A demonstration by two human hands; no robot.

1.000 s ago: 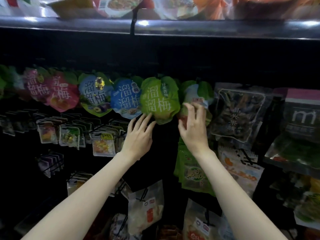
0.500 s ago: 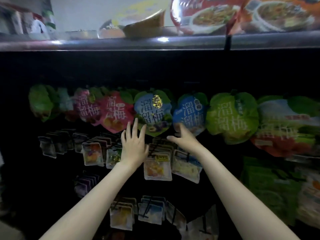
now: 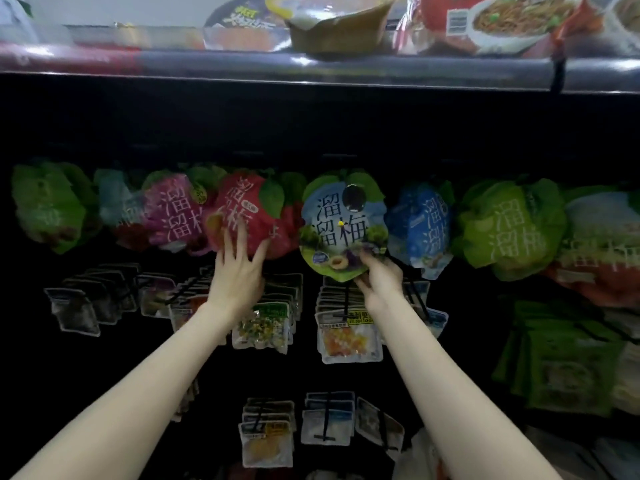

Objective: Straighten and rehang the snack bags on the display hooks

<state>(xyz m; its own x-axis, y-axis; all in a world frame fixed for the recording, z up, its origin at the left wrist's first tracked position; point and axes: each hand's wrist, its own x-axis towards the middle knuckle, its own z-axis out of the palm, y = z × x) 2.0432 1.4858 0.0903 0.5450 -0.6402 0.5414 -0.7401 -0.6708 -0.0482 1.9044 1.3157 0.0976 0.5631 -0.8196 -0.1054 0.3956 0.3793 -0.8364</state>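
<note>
A row of round plum snack bags hangs on hooks under a shelf. My left hand (image 3: 239, 271) lies with straight, spread fingers against the lower edge of the red bag (image 3: 242, 216). My right hand (image 3: 377, 275) pinches the bottom rim of the pale blue and green bag (image 3: 343, 223), which faces me squarely. To its right hang a blue bag (image 3: 422, 226) turned sideways and a green bag (image 3: 509, 230). Pink (image 3: 173, 213) and green (image 3: 48, 206) bags hang at the left.
Small clear snack packets (image 3: 346, 337) hang on black pegs (image 3: 346, 299) below my hands, in several rows. Green packs (image 3: 568, 368) hang at lower right. The shelf edge (image 3: 311, 64) above carries noodle bowls and bags.
The view has shifted left along the row. My left hand rose onto the red bag. My right hand moved from under the blue bag to grip the pale blue and green bag's bottom.
</note>
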